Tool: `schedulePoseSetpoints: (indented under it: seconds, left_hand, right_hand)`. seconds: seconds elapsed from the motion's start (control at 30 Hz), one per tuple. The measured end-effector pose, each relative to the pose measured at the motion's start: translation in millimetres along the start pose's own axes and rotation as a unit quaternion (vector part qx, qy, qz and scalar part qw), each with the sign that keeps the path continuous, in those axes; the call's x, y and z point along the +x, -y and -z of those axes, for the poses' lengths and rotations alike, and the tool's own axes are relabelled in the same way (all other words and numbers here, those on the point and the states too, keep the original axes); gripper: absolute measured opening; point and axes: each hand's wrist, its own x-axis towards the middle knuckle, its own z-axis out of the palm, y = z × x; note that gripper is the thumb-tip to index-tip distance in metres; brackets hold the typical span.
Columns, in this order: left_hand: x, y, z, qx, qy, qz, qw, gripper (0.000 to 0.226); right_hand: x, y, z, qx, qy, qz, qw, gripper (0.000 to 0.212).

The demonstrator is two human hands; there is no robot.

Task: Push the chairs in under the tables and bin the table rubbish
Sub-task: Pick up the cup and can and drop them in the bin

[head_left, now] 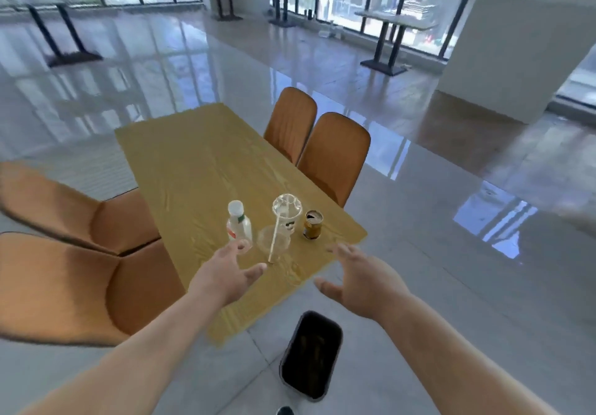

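Observation:
On the near end of a wooden table [200,163] stand a clear plastic bottle [238,226] with a white cap, a clear plastic cup [286,213] with a white straw, a second low clear cup [273,244] and an opened brown can [312,224]. My left hand [225,276] hovers open just short of the bottle. My right hand [358,280] is open over the table's near right corner, close to the can. Two orange chairs [64,253] stand out from the table's left side. Two more orange chairs [322,150] sit tucked at the right side.
A black bin [311,351] stands on the floor below the table's near corner, between my arms. A shoe tip [285,410] shows at the bottom edge. Glossy tiled floor spreads around. Bare tables on black legs [387,43] stand by the far windows.

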Motion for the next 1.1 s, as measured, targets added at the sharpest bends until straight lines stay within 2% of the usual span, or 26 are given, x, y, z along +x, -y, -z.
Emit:
schedulePoseSetpoints:
  seconds: [0.17, 0.33, 0.43, 0.57, 0.67, 0.87, 1.0, 1.1]
  left_hand:
    - [41.8, 11.0, -27.7, -0.061, 0.030, 0.094, 0.993, 0.088]
    - [79.7, -9.7, -43.6, -0.090, 0.019, 0.126, 0.988, 0.089]
    - [89.9, -21.1, -50.0, -0.097, 0.004, 0.148, 0.984, 0.085]
    - [107.8, -28.3, -62.0, -0.103, -0.020, 0.195, 0.975, 0.088]
    - [125.9, -43.3, -82.6, -0.092, -0.040, 0.244, 0.965, 0.109]
    - [153.8, -78.3, -134.7, -0.076, -0.087, 0.321, 0.940, 0.132]
    - [173.2, -84.7, -164.8, -0.088, -0.121, 0.341, 0.928, 0.133]
    - [183.1, -75.4, -179.5, -0.087, -0.164, 0.330, 0.926, 0.128]
  right_hand:
    - [70.4, -20.4, 3.4, -0.048, 0.086, 0.022, 0.995, 0.083]
    - [149.8, -49.7, 34.9, -0.046, 0.046, 0.028, 0.997, 0.082]
    - [180.9, -55.9, 35.0, -0.024, 0.057, 0.053, 0.997, 0.078]
    - [224.0, -71.5, 18.3, -0.033, 0.084, 0.116, 0.989, 0.077]
    - [264.9, -95.2, 1.0, -0.032, 0.098, 0.142, 0.985, 0.076]
    - [337.6, -150.3, -41.5, -0.005, 0.149, 0.187, 0.971, 0.099]
    - [369.1, -163.6, -64.3, -0.010, 0.185, 0.213, 0.959, 0.107]
    - [375.3, -162.7, -84.9, 0.016, 0.186, 0.223, 0.957, 0.102]
